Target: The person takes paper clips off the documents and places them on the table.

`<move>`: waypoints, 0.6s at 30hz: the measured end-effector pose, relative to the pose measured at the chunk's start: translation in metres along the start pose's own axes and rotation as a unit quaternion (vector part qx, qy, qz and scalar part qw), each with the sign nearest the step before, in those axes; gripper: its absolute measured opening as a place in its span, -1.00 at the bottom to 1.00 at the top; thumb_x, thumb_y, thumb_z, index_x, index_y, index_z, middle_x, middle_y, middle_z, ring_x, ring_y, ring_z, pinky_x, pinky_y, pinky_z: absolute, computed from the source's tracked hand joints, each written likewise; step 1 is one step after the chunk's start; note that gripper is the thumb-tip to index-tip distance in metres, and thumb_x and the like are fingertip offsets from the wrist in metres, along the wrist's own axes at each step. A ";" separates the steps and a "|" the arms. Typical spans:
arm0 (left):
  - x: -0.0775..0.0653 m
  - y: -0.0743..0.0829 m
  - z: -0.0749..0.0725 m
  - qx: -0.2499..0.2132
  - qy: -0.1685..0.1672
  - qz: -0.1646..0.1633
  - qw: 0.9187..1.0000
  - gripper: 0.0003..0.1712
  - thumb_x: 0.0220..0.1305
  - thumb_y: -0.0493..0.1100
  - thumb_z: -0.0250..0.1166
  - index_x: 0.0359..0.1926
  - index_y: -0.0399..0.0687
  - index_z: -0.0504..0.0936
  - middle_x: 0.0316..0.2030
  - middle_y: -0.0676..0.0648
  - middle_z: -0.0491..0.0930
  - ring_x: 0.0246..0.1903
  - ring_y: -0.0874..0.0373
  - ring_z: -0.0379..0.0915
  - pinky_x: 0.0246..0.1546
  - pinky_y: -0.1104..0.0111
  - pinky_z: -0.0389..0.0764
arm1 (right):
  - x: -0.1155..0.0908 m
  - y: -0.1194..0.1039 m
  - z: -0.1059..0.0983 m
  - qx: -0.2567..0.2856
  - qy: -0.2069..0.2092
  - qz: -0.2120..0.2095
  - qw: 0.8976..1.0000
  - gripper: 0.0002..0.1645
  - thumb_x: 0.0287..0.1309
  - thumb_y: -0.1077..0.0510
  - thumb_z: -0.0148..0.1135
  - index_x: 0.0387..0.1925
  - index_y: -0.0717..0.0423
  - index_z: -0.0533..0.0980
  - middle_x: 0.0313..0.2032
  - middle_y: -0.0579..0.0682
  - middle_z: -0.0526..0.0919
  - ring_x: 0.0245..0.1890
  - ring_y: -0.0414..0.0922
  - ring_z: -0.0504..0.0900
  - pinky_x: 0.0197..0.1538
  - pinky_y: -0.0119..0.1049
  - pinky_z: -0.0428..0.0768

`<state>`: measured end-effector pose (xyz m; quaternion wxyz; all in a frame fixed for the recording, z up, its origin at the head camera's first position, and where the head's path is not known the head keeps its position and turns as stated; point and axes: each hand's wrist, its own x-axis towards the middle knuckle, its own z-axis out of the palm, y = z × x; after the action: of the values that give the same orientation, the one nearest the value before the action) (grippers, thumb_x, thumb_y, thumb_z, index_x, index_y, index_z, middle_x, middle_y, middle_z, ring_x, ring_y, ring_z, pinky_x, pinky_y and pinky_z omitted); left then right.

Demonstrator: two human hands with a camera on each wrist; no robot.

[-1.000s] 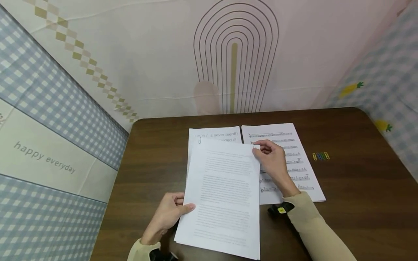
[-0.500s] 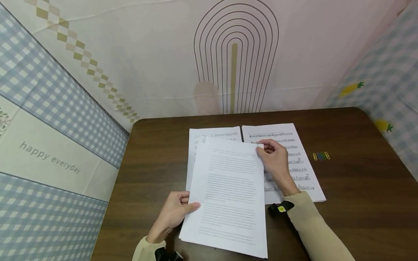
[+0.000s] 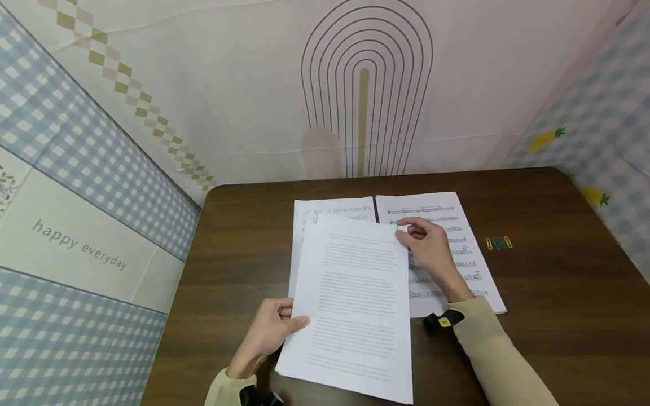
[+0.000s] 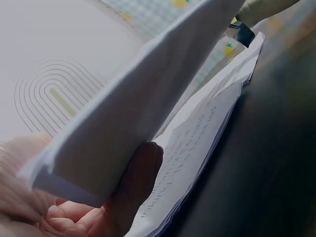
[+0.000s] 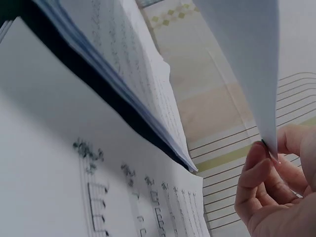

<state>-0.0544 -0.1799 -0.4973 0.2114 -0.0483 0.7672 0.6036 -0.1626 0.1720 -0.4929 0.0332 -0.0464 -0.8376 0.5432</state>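
Observation:
Both hands hold up a few sheets of printed paper [image 3: 355, 304], raised above the stacks. My left hand [image 3: 271, 327] grips their left edge, thumb on the printed face and fingers behind. At the top right corner my right hand [image 3: 429, 245] pinches the sheets; in the right wrist view its thumb and fingertips [image 5: 256, 153] meet at the corner, with a small dark bit of something between them. A paper clip [image 3: 315, 219] shows at the sheets' top left corner. The left wrist view shows the sheets [image 4: 123, 113] edge-on, with a thumb [image 4: 143, 168] against them.
Behind the held sheets lies a stack of large-print text pages [image 3: 335, 207], partly covered. Beside it is a stack of sheet music [image 3: 472, 268]. Several coloured paper clips [image 3: 499, 243] lie in a row to the right on the brown table [image 3: 558, 316].
The held sheets have shifted slightly right, then a touch back left, and my left hand has moved along with them. My right hand keeps its pinch at the corner.

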 end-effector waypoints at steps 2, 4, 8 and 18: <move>0.000 -0.001 0.000 -0.003 0.000 0.002 1.000 -0.65 0.31 -0.47 0.46 0.07 -0.59 0.69 -0.21 -0.44 0.84 -0.36 -0.02 0.85 -0.37 0.27 0.80 | 0.001 0.000 -0.001 0.008 -0.007 0.008 1.000 -0.66 0.46 0.18 0.38 0.17 0.21 0.70 -0.19 0.07 0.66 -0.33 -0.21 0.58 -0.24 -0.51 0.56; 0.000 -0.002 0.000 -0.004 -0.001 0.002 1.000 -0.65 0.31 -0.47 0.46 0.08 -0.60 0.69 -0.20 -0.45 0.84 -0.35 -0.02 0.85 -0.37 0.27 0.80 | 0.001 0.000 -0.001 0.017 -0.009 0.013 1.000 -0.67 0.47 0.18 0.38 0.16 0.20 0.71 -0.20 0.05 0.66 -0.33 -0.22 0.58 -0.26 -0.50 0.57; 0.000 -0.004 0.001 -0.012 -0.004 0.002 1.000 -0.63 0.31 -0.47 0.46 0.09 -0.61 0.68 -0.18 -0.45 0.84 -0.33 -0.01 0.86 -0.35 0.28 0.81 | 0.002 -0.001 0.000 0.029 0.003 0.022 0.999 -0.70 0.47 0.19 0.36 0.13 0.22 0.71 -0.20 0.03 0.65 -0.30 -0.21 0.58 -0.26 -0.50 0.58; 0.000 -0.003 0.006 -0.031 -0.009 0.012 0.999 -0.64 0.31 -0.48 0.45 0.08 -0.64 0.67 -0.20 -0.47 0.83 -0.36 0.10 0.83 -0.37 0.38 0.77 | 0.002 -0.004 0.005 0.046 0.038 0.059 0.996 -0.72 0.40 0.19 0.37 0.08 0.17 0.74 -0.25 -0.02 0.66 -0.30 -0.21 0.60 -0.29 -0.50 0.58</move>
<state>-0.0521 -0.1753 -0.5007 0.2096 -0.0405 0.7469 0.6298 -0.1657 0.1662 -0.4911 0.0347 -0.1147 -0.8055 0.5803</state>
